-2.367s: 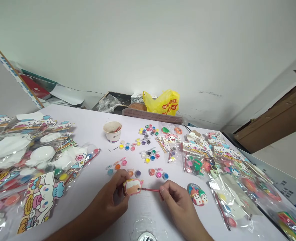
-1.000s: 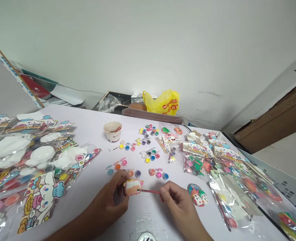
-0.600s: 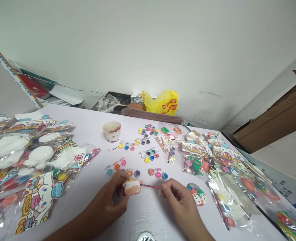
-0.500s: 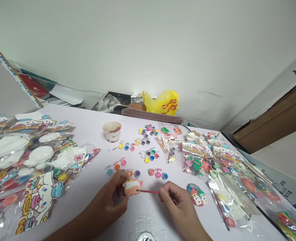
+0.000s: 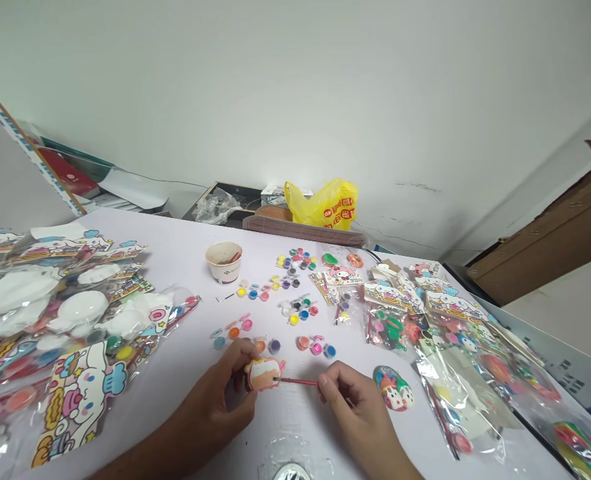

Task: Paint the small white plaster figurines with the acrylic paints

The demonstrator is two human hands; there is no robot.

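My left hand [image 5: 230, 385] pinches a small figurine [image 5: 264, 375] by its left side, fingers above and thumb below. The figurine is partly painted, with white and peach areas and a pink and yellow edge. Between the fingers of my right hand [image 5: 348, 398] is a thin red paintbrush [image 5: 298, 381], held nearly level. Its dark tip touches the peach area at the figurine's right. Just beyond the figurine stand small open paint pots, orange and purple [image 5: 274, 346] among them. A strip with pink and blue paint pots [image 5: 317, 349] lies beyond the brush.
A paper cup [image 5: 224, 262] stands farther back. Bagged craft kits crowd the left [image 5: 83, 310] and right [image 5: 455, 393] sides. A painted round piece [image 5: 393, 388] rests right of my right hand. A tape roll [image 5: 291, 472] sits at the near edge; a yellow bag [image 5: 325, 205] lies behind the table.
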